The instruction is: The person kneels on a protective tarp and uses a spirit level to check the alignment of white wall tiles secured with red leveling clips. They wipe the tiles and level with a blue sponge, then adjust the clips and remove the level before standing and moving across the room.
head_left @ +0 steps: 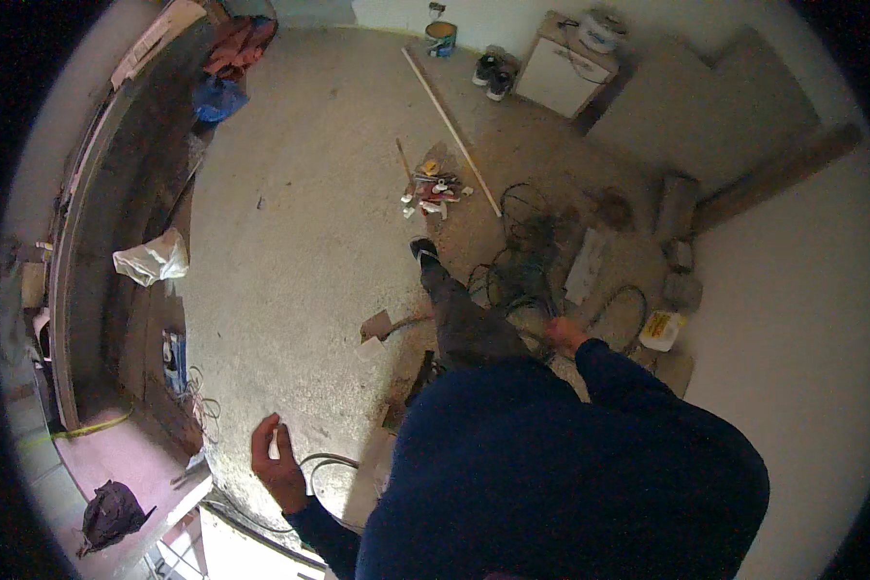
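Dark blue sleeves fill the foreground. Tangled black cables [522, 271] sprawl just beside the striding foot [423, 249], a likely snag. Right hand [563, 333] reaches down near them, grip unclear; left hand [275, 464] pinches a small white piece [275, 445], easily dropped.

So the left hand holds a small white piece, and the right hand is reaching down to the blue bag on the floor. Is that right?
Not quite. In the head view the left hand does hold a small white piece, but the right hand reaches down to the tangle of dark cables; the blue bag lies far off.
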### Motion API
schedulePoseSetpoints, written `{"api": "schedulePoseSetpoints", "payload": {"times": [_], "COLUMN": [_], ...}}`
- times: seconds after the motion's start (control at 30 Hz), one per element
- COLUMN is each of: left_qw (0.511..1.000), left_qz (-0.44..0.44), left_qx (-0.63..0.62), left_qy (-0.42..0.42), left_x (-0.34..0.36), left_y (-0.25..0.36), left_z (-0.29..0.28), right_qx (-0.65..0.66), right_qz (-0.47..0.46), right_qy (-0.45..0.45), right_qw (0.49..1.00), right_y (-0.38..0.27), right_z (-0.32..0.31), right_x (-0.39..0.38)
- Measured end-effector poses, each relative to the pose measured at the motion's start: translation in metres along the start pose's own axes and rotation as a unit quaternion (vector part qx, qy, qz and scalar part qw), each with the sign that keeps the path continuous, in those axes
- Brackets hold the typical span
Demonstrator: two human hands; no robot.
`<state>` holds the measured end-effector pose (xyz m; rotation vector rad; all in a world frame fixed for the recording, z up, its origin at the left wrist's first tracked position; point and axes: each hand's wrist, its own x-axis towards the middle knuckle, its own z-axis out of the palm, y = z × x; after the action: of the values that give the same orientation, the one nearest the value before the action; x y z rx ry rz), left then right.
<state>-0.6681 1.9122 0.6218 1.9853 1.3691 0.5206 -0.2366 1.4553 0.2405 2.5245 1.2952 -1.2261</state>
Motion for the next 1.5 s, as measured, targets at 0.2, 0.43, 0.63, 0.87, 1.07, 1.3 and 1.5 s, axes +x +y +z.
{"api": "schedulePoseSetpoints", "payload": {"times": [0.2,0.43,0.63,0.87,1.07,1.3,1.5], "left_qw": [0.994,0.997,0.996,0.965,0.896,0.784,0.722], "left_qz": [-0.006,-0.003,0.058,0.122,0.01,-0.018,-0.115], "left_qx": [0.072,0.054,0.007,0.036,0.08,0.225,0.054], "left_qy": [0.078,0.062,-0.064,-0.231,-0.437,-0.578,-0.68], "left_x": [0.124,0.223,0.309,0.437,0.549,0.664,0.711], "left_y": [0.075,0.148,0.175,0.148,0.05,0.005,-0.07], "left_z": [0.012,0.042,0.097,0.151,0.18,0.167,0.174], "right_qx": [0.079,0.342,0.48,0.07,0.44,0.608,0.451], "right_qz": [-0.176,-0.082,0.099,0.094,0.337,0.188,0.17], "right_qy": [0.255,0.258,0.3,0.131,0.076,0.033,0.082], "right_qw": [0.947,0.9,0.818,0.984,0.829,0.77,0.872], "right_y": [-0.001,-0.032,-0.019,-0.01,-0.119,-0.29,-0.337], "right_z": [-0.114,-0.424,-0.461,-0.247,-0.23,-0.391,-0.477], "right_x": [0.155,0.263,0.278,0.217,0.197,0.265,0.285]}}
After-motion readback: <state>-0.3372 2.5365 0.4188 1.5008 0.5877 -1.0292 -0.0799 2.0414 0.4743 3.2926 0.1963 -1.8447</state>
